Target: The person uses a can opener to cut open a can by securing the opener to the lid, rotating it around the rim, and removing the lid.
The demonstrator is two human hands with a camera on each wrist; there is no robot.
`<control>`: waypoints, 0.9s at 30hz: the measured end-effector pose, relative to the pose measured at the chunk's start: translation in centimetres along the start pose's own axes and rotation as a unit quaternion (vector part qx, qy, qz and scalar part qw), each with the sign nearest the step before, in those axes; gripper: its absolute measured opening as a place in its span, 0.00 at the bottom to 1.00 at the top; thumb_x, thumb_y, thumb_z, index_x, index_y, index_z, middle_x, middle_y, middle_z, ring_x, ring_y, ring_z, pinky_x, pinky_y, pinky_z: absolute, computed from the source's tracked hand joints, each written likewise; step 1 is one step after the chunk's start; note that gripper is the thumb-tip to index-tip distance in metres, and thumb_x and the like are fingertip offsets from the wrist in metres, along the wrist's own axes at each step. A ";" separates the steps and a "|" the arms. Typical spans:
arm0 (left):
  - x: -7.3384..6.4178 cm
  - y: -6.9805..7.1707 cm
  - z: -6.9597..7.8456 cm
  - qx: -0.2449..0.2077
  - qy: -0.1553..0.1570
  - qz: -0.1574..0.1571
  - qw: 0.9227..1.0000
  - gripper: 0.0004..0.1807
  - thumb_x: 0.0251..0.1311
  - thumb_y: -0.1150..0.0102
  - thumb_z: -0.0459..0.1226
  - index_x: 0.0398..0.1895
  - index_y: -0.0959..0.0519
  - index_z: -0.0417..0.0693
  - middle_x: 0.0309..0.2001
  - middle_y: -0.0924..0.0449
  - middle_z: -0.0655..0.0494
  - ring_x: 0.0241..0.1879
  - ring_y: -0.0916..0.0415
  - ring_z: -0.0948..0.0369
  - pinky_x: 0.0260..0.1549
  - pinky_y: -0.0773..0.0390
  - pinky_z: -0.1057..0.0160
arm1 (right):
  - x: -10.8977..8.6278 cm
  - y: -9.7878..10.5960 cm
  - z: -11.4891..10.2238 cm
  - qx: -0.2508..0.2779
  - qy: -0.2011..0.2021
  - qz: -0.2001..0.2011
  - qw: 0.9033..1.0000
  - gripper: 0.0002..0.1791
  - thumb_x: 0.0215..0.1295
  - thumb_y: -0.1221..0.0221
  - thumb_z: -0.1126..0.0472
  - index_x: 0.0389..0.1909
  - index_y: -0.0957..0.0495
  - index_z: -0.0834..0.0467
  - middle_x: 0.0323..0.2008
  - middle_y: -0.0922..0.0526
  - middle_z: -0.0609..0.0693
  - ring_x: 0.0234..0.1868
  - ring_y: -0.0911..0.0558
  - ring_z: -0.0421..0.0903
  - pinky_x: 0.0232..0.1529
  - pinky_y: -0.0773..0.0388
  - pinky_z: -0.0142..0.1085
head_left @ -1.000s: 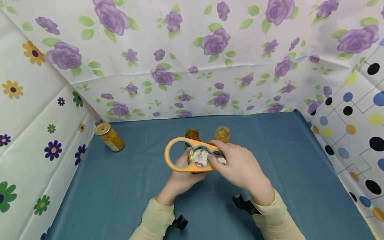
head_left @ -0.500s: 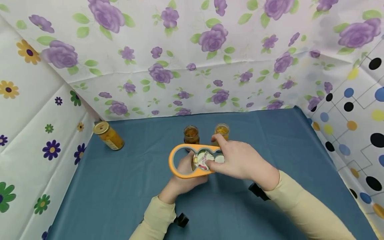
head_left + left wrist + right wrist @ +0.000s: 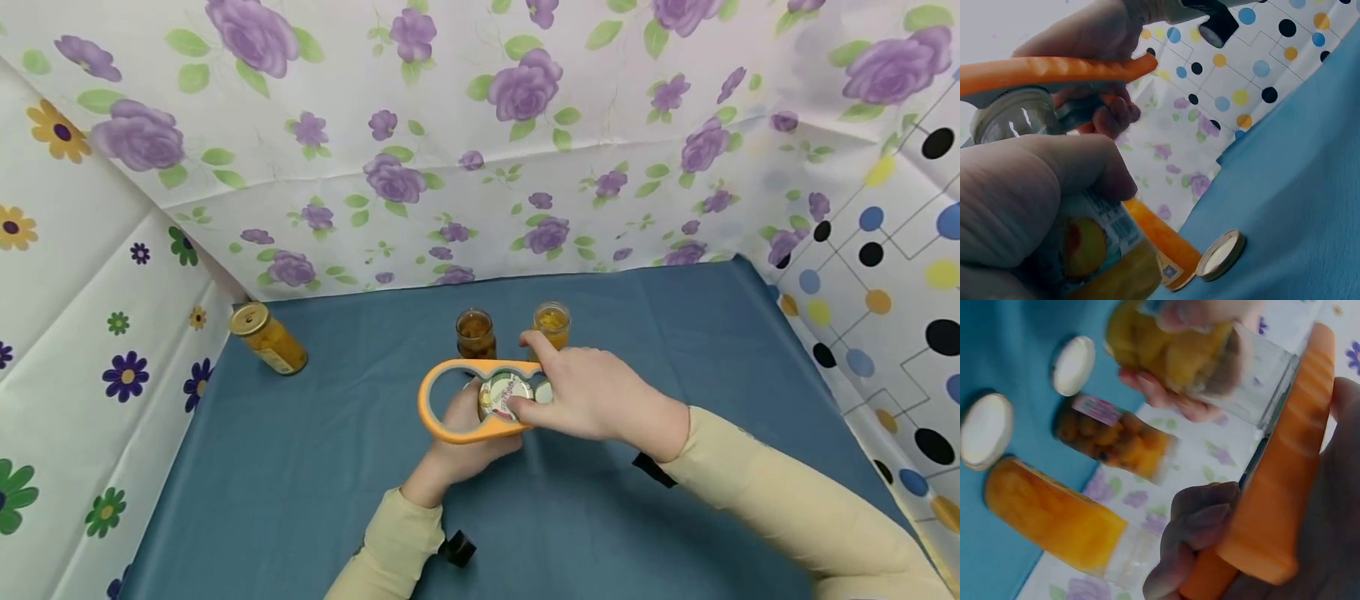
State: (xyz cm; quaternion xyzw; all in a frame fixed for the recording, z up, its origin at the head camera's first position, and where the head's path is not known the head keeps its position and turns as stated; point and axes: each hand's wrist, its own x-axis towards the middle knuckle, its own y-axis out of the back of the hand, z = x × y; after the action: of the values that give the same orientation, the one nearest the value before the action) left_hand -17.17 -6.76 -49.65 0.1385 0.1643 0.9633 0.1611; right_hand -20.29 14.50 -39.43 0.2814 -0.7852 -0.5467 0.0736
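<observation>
- One blue counter (image 3: 300,483) below.
- My right hand (image 3: 592,392), forearm (image 3: 787,487) swung outward since a second ago, curls its grip round the orange opener (image 3: 1285,469).
- My left hand (image 3: 468,458) wraps the held jar (image 3: 1085,240) over mid-counter; lidless brown jar (image 3: 476,335) and yellow jar (image 3: 552,322) stand toward the far edge.
- Its lid (image 3: 501,393) seems still on; I judge loosening unfinished.

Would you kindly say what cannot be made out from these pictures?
Head view: lettering on the printed lid, too small, partly covered by the right hand.
Left wrist view: one end of the orange opener, cut off by the left edge.
Right wrist view: text on the pink label, blurred.
</observation>
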 end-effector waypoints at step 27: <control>0.6 0.1 1.4 -0.055 0.010 0.073 0.996 0.42 0.59 0.20 0.29 0.75 0.31 0.42 0.65 0.23 0.48 0.63 0.23 0.52 0.61 0.21 0.53 | -0.9 -1.6 -0.5 -0.157 0.113 0.197 0.961 0.55 0.63 0.43 0.17 0.82 0.32 0.48 0.30 0.28 0.47 0.25 0.31 0.44 0.29 0.36 0.42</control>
State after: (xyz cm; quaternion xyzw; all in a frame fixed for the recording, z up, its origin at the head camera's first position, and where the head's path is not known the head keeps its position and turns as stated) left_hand -17.30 -6.22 -48.25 0.1311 0.1018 0.9814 0.0966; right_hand -18.75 14.15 -40.50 0.1659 -0.7161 -0.6021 0.3118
